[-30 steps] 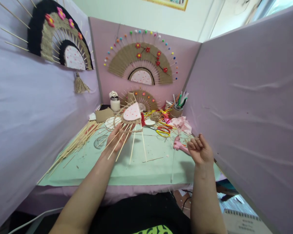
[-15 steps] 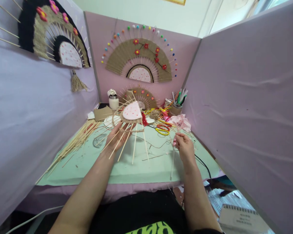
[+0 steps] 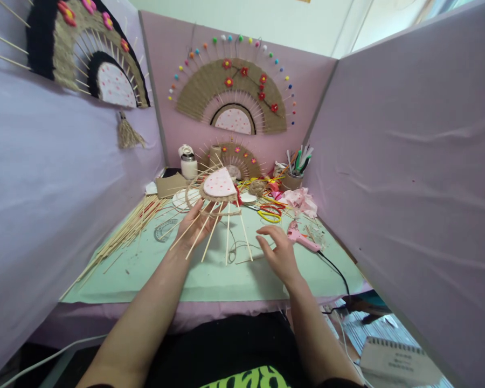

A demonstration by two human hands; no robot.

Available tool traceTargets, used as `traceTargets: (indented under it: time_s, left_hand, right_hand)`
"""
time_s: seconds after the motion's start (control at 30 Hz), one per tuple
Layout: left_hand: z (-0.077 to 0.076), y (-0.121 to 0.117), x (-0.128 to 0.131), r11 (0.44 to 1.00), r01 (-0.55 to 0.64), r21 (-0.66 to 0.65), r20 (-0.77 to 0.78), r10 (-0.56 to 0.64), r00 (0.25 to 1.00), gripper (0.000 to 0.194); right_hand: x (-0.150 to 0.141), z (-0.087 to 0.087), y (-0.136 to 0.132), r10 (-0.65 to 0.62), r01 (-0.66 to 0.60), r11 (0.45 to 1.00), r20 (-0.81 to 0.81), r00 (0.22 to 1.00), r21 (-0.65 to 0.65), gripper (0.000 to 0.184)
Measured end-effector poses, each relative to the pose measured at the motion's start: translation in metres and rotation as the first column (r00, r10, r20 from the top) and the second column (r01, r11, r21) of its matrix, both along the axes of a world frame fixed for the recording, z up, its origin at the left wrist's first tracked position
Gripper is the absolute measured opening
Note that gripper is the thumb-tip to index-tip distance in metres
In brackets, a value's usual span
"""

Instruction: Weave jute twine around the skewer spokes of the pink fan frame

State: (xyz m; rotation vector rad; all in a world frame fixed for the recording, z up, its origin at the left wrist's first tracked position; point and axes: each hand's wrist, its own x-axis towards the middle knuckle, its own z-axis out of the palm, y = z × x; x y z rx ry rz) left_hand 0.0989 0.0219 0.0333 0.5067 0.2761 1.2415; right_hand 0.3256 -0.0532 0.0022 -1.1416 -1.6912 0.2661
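Observation:
My left hand (image 3: 196, 229) is closed around the underside of a small half-round fan frame (image 3: 219, 183). Pink spotted cloth covers its middle, twine edges it, and thin bamboo sticks spread out from it, several pointing toward me. Over the table at the right, my right hand (image 3: 281, 253) hangs with thumb and fingers apart, holding nothing. A pink hot glue gun (image 3: 302, 238) lies just beyond it, its black cord running off the table edge. A loose strand of twine (image 3: 232, 250) trails on the table below the fan frame.
Bamboo sticks (image 3: 123, 240) lie piled at the left beside a clear protractor (image 3: 165, 230). Scissors with red and yellow handles (image 3: 270, 215), pink cloth (image 3: 301, 202) and a tool holder (image 3: 291, 180) stand or lie at the back right. Finished fans (image 3: 232, 97) hang on the panels.
My right hand has let go of what it pinched and moved left, fingers opening. The glue gun now lies in plain view. The fan frame stays in my left hand, shifted slightly.

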Motion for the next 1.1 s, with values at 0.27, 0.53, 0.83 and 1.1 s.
traceTargets:
  time_s: [0.27, 0.53, 0.83, 1.1]
  left_hand:
    - [0.003, -0.002, 0.0, 1.0, 0.014, 0.014, 0.008, -0.014, 1.0, 0.042]
    - [0.001, -0.002, 0.001, 1.0, -0.003, -0.004, 0.004, 0.004, 1.0, 0.044]
    - [0.001, -0.002, 0.0, 1.0, 0.007, -0.012, 0.009, -0.007, 1.0, 0.044]
    - [0.002, -0.002, 0.001, 1.0, 0.002, -0.013, 0.033, -0.002, 0.999, 0.042]
  right_hand:
    - [-0.02, -0.012, 0.003, 0.122, -0.028, 0.943, 0.265, 0.957, -0.332, 0.022]
    - [-0.033, -0.025, 0.014, 0.202, -0.004, 0.876, 0.358, 0.912, -0.483, 0.047]
    - [-0.048, -0.019, 0.011, 0.287, -0.345, 0.8, -0.192, 0.938, -0.491, 0.022]
    - [-0.059, -0.013, 0.002, 0.237, -0.547, 0.705, -0.578, 0.781, -0.45, 0.008]
